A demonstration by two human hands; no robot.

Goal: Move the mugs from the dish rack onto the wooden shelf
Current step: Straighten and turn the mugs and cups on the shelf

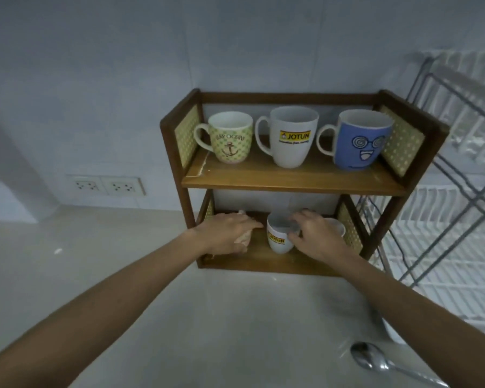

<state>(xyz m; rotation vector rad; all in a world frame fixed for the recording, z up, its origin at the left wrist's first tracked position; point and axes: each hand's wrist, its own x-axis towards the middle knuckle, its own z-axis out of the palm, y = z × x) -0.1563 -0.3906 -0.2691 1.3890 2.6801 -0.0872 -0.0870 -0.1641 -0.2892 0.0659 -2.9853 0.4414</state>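
Observation:
The wooden shelf (289, 180) stands on the counter against the wall. Its top board carries three upright mugs: a green anchor mug (230, 141), a white Jotun mug (291, 138) and a blue face mug (361, 141). On the bottom board, my left hand (227, 233) wraps over a pale mug (242, 240) that is mostly hidden beneath it. My right hand (314, 236) grips the rim and side of a small white Jotun mug (276, 243) in the middle. Behind that hand the edge of another white mug (338, 226) shows.
A wire dish rack (445, 191) with white slats stands right beside the shelf, at the right. A metal spoon (375, 359) lies on the pale counter (151, 275) at the lower right. Two wall sockets (107, 186) sit to the left.

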